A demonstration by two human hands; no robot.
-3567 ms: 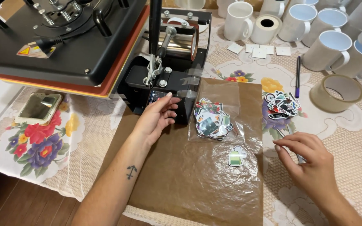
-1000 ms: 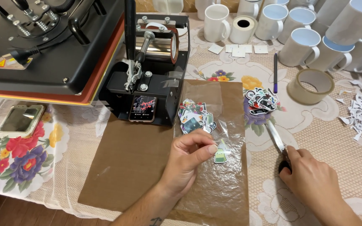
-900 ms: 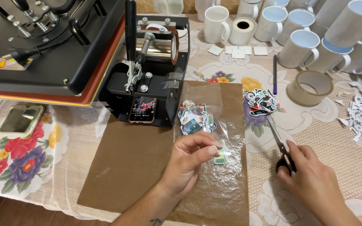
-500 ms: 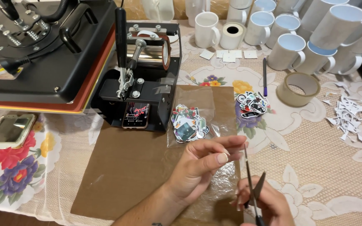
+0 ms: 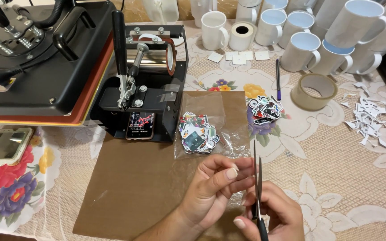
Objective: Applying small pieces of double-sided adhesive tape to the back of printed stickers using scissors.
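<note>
My left hand (image 5: 215, 187) is raised over the brown sheet (image 5: 135, 187) with thumb and fingers pinched on a small sticker, which the fingers mostly hide; a bit of clear film shows beneath them. My right hand (image 5: 273, 216) grips black-handled scissors (image 5: 256, 174), blades pointing up and nearly closed, right beside the left fingertips. Just beyond the hands lies a clear plastic bag of colourful stickers (image 5: 197, 134).
A black mug press (image 5: 148, 85) with a phone (image 5: 140, 125) leaning on it stands behind the sheet, and a large heat press (image 5: 41, 58) is at left. A loose sticker pile (image 5: 264, 108), pen (image 5: 278, 79), tape roll (image 5: 313, 91), paper scraps (image 5: 371, 120) and several white mugs (image 5: 300, 49) fill the right and back.
My left hand picked the small sticker off the clear bag and lifted it. My right hand took up the scissors from the table and brought them beside the left fingers.
</note>
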